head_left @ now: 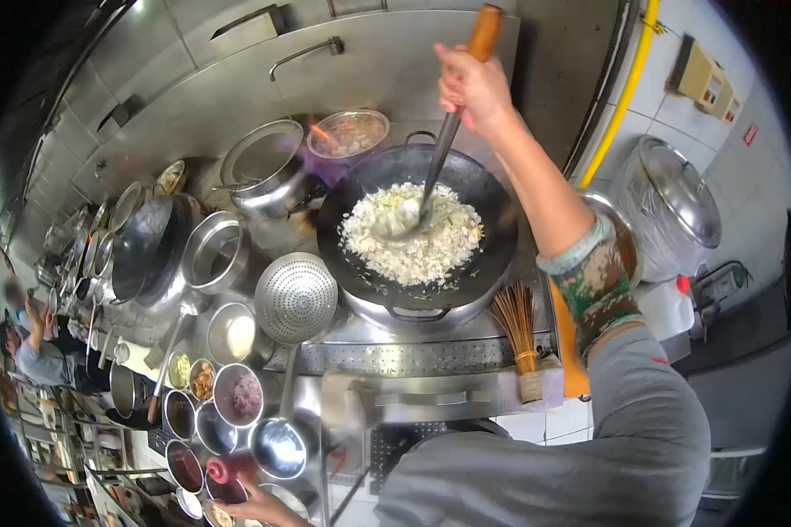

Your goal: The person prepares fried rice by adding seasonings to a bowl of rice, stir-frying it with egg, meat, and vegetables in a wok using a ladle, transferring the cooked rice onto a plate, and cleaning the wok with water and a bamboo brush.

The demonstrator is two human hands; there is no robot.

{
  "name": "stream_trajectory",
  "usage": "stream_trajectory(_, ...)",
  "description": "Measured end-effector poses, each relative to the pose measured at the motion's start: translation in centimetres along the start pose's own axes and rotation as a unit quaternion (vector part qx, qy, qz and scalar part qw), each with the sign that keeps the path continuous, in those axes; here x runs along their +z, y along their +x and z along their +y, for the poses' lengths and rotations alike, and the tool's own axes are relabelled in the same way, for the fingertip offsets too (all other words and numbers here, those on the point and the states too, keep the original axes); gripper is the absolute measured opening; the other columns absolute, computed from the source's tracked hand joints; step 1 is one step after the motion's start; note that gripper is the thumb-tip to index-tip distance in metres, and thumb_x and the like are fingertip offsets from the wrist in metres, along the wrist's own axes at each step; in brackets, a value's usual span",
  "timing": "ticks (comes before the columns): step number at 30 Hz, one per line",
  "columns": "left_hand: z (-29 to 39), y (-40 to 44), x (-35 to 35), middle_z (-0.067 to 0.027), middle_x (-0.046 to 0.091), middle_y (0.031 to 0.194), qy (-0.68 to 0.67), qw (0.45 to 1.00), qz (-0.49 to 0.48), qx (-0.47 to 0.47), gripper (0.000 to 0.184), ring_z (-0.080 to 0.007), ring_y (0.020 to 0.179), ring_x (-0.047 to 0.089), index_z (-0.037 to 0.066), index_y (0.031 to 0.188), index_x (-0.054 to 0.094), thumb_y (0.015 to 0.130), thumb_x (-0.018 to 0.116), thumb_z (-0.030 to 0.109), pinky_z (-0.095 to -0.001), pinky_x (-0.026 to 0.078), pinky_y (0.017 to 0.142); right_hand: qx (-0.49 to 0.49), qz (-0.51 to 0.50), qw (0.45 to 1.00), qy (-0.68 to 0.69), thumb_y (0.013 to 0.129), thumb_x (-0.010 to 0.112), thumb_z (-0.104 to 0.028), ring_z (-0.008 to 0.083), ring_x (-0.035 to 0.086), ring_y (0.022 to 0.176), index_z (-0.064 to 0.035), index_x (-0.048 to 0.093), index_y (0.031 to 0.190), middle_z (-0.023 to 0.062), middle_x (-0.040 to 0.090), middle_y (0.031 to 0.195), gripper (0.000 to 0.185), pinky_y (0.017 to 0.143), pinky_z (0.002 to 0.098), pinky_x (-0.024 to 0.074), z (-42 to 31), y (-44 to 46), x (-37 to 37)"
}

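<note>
My right hand [476, 86] grips the dark shaft of a long ladle [442, 158] just below its wooden handle. The ladle's bowl rests among white rice with pale green bits [413, 250] in a large black wok [347, 285] on the stove. At the lower left, my left hand [259, 508] reaches among small metal containers, beside a red object [217, 471] and a bowl with pale contents [221, 515]. Its fingers are partly hidden, so I cannot tell whether it holds anything.
A perforated strainer [296, 299] lies left of the wok, above a bowl of chopped purple pieces [240, 395]. A bamboo brush [520, 342] stands at the stove's front right. Flames show near a back pot [349, 133]. Another person [39, 356] is at the far left.
</note>
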State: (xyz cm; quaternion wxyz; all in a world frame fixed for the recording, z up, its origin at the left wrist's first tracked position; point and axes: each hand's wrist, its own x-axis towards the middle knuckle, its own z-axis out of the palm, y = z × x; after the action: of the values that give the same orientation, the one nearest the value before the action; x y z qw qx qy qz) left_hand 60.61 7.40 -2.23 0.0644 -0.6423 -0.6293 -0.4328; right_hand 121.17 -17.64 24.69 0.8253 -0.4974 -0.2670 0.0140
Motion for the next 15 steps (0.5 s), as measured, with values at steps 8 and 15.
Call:
stream_trajectory(8,-3.7,-0.2,4.8,-0.0180,0.060,0.118,0.028,0.979,-0.166,-0.117,0.090,-0.0332,0.108,0.058,-0.002,0.129,0.048,0.066,0.078,0.055,-0.0450,0.043,0.094,0.076,-0.034,0.995,-0.057,0.087,0.064,-0.019,0.0064,0.026,0.036,-0.0152,0.037,0.065,-0.0080,0.027,0.048,0.036,0.038,0.0256,0.0238,-1.9,-0.4,2.3)
stream_trajectory(15,-0.3,1.0,5.2,-0.0154,0.060,0.119,-0.037,0.984,-0.131,-0.113,0.087,-0.0352,0.109,0.057,0.006,0.130,0.050,0.064,0.078,0.054,-0.0474,0.042,0.092,-0.042,0.068,0.994,-0.071,0.084,0.067,-0.015,0.0085,0.035,0.037,-0.0099,0.046,0.075,-0.0034,0.040,0.050,0.024,0.034,0.0255,0.0297,-0.5,-3.5,1.4)
